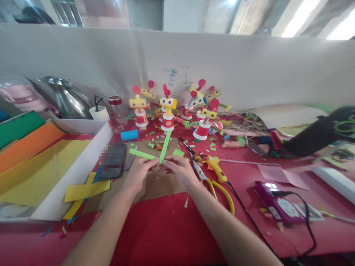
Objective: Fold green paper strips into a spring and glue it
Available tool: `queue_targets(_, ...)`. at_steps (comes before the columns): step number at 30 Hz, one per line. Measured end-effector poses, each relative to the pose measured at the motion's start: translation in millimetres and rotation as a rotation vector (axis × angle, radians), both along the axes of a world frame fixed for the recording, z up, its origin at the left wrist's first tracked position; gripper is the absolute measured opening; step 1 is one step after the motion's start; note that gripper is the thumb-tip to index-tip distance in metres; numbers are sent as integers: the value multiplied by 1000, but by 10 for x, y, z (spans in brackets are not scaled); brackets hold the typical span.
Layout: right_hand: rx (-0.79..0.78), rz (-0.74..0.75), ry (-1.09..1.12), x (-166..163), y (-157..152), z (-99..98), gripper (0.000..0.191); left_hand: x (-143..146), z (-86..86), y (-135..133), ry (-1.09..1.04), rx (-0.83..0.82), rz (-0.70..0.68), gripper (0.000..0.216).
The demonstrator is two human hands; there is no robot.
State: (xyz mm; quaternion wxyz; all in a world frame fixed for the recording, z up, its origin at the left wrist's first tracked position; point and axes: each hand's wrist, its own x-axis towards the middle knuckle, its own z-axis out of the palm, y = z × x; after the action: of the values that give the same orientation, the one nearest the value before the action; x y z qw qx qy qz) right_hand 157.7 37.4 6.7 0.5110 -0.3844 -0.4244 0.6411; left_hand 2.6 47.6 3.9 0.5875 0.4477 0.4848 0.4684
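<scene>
Both my hands meet over a brown cardboard sheet (155, 184) on the red table (172, 229). My left hand (138, 173) and my right hand (180, 170) pinch the joined ends of two green paper strips. One green strip (165, 146) points away from me, the other green strip (142, 154) runs off to the left. Fingers of both hands are closed on the corner where the strips cross. Behind them stand several paper-cup figures (168, 111) with yellow heads, red cups and spring-like arms.
A yellow glue gun (213, 164) and yellow-handled scissors (219, 188) lie right of my hands. A phone (113, 161) and a white box (80, 162) of coloured paper sheets sit left. A purple power strip (277, 205) with a black cable lies right. Scraps litter the table.
</scene>
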Motion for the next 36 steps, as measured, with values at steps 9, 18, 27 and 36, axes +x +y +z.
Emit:
queue_targets(9, -31, -73, 23, -51, 12, -87, 22, 36, 52, -25, -30, -17, -21, 22)
queue_targets(18, -12, -377, 175, -195, -84, -83, 13, 351, -151, -150, -516, -96, 76, 18)
queue_targets(27, 36, -309, 141, -283, -166, -127, 13, 253, -63, -101, -466, -108, 144, 16)
queue_targets(36, 336, -127, -180, 38, 25, 15, 11, -42, 186, -31, -383, -272, -88, 9)
